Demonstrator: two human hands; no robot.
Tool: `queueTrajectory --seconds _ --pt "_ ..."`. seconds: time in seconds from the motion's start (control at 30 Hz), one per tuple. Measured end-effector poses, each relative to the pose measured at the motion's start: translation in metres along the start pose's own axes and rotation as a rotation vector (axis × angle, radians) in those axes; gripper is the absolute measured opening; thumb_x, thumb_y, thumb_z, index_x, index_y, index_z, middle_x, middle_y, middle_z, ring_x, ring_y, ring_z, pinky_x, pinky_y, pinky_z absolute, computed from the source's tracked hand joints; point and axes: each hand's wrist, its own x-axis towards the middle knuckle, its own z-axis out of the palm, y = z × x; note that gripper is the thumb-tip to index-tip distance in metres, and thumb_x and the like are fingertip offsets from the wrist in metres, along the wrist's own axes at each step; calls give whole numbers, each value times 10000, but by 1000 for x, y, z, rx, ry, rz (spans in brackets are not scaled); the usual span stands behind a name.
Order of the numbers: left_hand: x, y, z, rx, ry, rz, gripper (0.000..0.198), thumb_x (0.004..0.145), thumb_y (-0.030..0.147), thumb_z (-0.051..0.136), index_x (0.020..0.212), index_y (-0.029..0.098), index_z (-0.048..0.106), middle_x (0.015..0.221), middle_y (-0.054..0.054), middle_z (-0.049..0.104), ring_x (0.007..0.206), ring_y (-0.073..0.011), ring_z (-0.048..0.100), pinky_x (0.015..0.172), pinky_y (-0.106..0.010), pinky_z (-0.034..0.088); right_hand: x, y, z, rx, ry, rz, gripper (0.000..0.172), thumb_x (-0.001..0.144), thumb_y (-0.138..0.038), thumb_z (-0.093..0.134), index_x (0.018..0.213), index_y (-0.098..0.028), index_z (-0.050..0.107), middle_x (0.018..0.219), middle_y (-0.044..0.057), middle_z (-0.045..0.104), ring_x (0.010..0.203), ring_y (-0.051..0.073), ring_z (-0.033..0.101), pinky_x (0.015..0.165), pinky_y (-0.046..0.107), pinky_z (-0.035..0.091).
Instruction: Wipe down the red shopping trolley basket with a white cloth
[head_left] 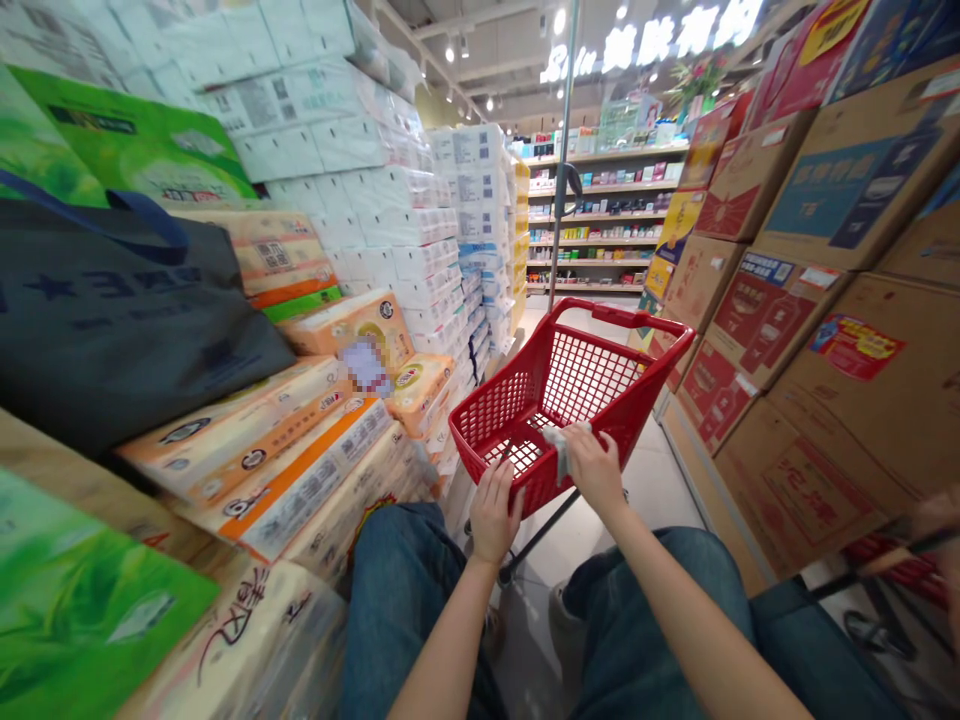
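A red plastic shopping basket [559, 390] on a wheeled cart frame stands in front of me in the supermarket aisle. My left hand [495, 515] grips its near rim. My right hand [592, 465] also closes on that rim, a little further right. A crumpled grey-white cloth [560, 450] hangs over the rim beside my right hand, its upper end tucked under the fingers. Inside the basket I see only the red mesh floor. My jeans-covered knees lie below both hands.
Stacked packs of tissue paper [300, 450] and a dark tote bag [120, 320] rise on the left. Printed cardboard cartons [817, 330] form a wall on the right. Another person's hand [937, 520] holds a dark handle at the right edge. Shelves of goods [600, 220] stand ahead.
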Motion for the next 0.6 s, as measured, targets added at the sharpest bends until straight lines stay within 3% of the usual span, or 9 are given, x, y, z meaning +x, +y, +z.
queueTrajectory --seconds 0.1,0.17,0.37,0.43,0.5,0.6 --pt "3 0 6 3 -2 2 491 916 177 553 1392 135 445 1387 -137 545 1348 -247 446 1098 -428 417 18 26 4 -33 45 115 334 944 -167 374 1177 -219 608 1252 80 651 1220 205 537 1024 396 273" --pt "5 0 10 -4 -4 4 502 924 179 539 1411 138 422 1416 -142 516 1361 -251 430 1097 -441 419 20 18 9 -18 67 167 311 938 -159 379 1126 -197 624 1202 91 672 1202 209 546 1001 383 293" --pt "7 -3 14 -27 -8 15 539 932 157 475 1457 151 353 1446 -137 482 1374 -248 413 1093 -475 426 -13 -69 25 79 41 47 324 932 -133 395 1164 -208 609 1212 86 667 1222 203 530 1022 370 292" --pt "6 -5 12 -38 -21 26 546 931 157 464 1464 155 343 1442 -134 487 1372 -243 417 1095 -472 427 -22 -81 23 96 17 -33 326 932 -145 414 1191 -214 599 1228 77 660 1230 196 525 1036 368 285" --pt "6 -6 10 -37 -28 30 542 931 164 476 1459 162 355 1430 -128 503 1366 -243 425 1094 -468 431 -20 -70 17 98 -28 -134 326 934 -168 433 1213 -225 591 1234 69 657 1229 191 525 1052 369 270" --pt "5 -6 9 -21 -24 16 524 928 169 511 1437 167 389 1408 -124 527 1354 -245 442 1086 -466 440 -3 -20 6 37 -62 -154 322 939 -173 421 1204 -228 595 1238 65 657 1217 186 533 1042 366 273"
